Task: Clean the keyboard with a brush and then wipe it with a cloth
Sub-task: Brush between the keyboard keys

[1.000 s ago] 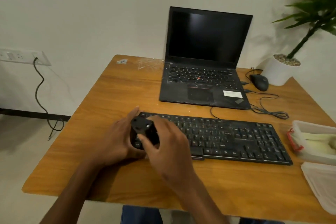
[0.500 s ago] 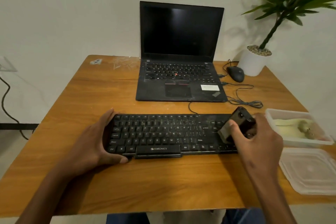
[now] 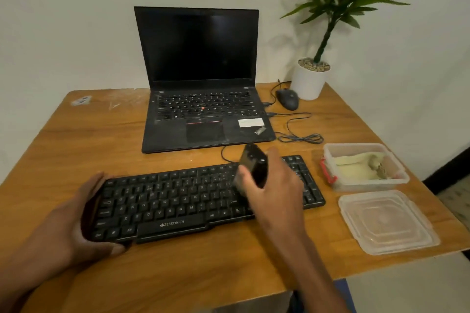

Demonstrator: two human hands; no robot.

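The keyboard [image 3: 203, 201] lies across the front of the table [image 3: 76, 150], just before the laptop [image 3: 203, 99]. The left hand [image 3: 76, 226] holds its left end, thumb curled along the front edge. The right hand [image 3: 272, 185] grips a dark brush [image 3: 254, 168], fingers wrapped round its body, the pale bristles down on the keys right of centre.

The keyboard looks light and stiff, likely to slide on the smooth wood unless held at the end as it is. The brush seems small and rigid, easily managed in one fist. The cloth [image 3: 356, 164] lies in an open box [image 3: 396, 180] just right of the keyboard (soft, best pinched at a fold), its lid [image 3: 386, 221] in front.

Room is free along the keys leftward; to the right the box stands close, and the table edge is near beyond it. A cable [image 3: 300, 138] trails behind.
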